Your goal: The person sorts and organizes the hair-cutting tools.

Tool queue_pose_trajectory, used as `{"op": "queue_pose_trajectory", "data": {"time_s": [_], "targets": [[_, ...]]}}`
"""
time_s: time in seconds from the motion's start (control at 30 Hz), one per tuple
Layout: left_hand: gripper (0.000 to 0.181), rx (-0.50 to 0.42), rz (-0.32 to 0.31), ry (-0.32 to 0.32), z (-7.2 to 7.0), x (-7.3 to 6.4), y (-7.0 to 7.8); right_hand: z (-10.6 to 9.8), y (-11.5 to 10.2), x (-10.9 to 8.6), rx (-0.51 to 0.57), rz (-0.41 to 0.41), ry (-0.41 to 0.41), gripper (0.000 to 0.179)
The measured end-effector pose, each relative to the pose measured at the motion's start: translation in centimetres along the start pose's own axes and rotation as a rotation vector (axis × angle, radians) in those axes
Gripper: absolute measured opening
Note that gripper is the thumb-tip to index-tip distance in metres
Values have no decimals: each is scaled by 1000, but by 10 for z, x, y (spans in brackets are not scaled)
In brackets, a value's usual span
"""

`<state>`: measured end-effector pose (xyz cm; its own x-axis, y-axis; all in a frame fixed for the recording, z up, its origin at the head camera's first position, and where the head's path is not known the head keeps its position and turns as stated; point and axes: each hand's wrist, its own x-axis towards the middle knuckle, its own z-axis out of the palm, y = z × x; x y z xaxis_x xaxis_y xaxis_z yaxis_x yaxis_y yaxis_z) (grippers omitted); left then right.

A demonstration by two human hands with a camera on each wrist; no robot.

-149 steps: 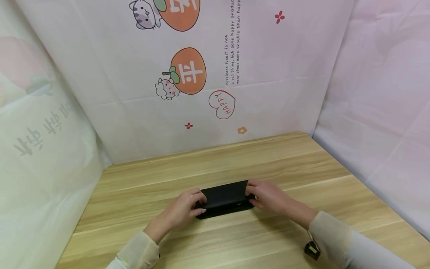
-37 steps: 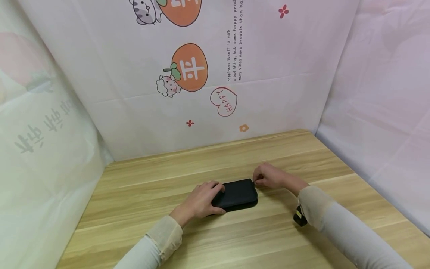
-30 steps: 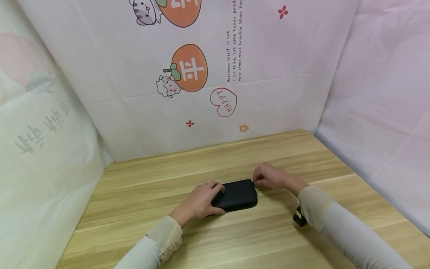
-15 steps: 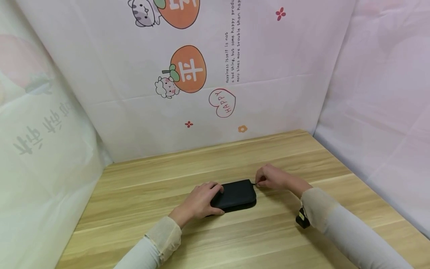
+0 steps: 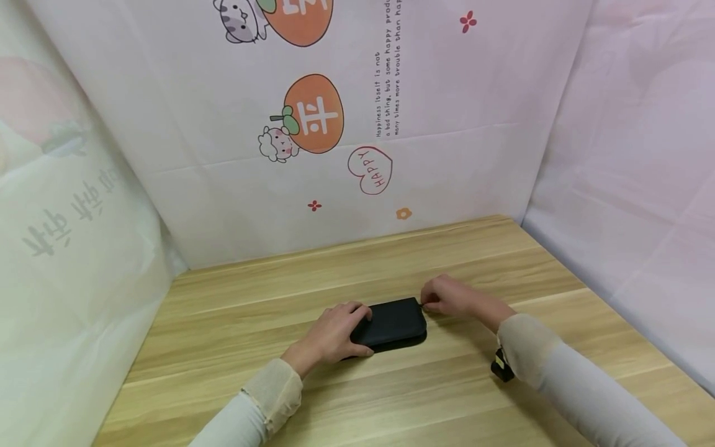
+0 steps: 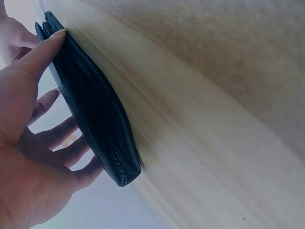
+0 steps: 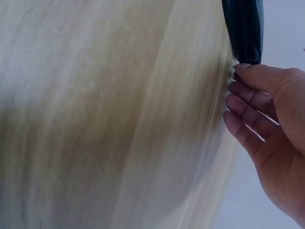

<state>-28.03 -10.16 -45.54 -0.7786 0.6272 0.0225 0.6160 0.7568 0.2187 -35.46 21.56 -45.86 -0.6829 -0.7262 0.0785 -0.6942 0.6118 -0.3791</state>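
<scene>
A black zip wallet (image 5: 393, 324) with rounded corners lies flat on the wooden table, its cover down. My left hand (image 5: 332, 332) grips its left part, thumb on the near edge and fingers spread over the top. In the left wrist view, zipper teeth (image 6: 114, 155) run along the side of the wallet (image 6: 93, 107), and the thumb of my left hand (image 6: 28, 119) presses near one end. At the far right corner, my right hand (image 5: 449, 295) pinches the small zipper pull. The right wrist view shows the fingertips of my right hand (image 7: 271, 105) right at the wallet's end (image 7: 245, 31); they mostly hide the pull.
The wood-grain table (image 5: 279, 279) reaches back to a white printed cloth (image 5: 447, 124). More cloth hangs along the left and right sides. A small black device (image 5: 501, 366) hangs under the right wrist at the sleeve cuff.
Earlier both hands held the wallet's ends with its cover partly raised; now it is down. The right hand moved to the far corner, and lately shifted slightly left, closer to the wallet.
</scene>
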Motion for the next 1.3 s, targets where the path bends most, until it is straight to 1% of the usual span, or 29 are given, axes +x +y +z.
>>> {"op": "queue_pose_trajectory", "data": {"time_s": [0.27,0.43,0.7,1.0,1.2,1.3], "targets": [[63,1,4,-2,2,1,-1,4,0,4,-44,-59,16,12],[63,7,0,-3,1,1,0,3,0,2,-48,-57,16,12],[63,9,1,-7,0,0,1,3,-5,-1,-44,-60,-1,19],[63,11,-5,-12,0,0,2,1,-6,-8,-59,-61,-10,19],[62,8,-7,-13,0,-1,2,1,-5,-13,-43,-39,-22,19],[62,6,-8,-12,1,0,3,0,-6,-15,-49,-53,-13,19]]}}
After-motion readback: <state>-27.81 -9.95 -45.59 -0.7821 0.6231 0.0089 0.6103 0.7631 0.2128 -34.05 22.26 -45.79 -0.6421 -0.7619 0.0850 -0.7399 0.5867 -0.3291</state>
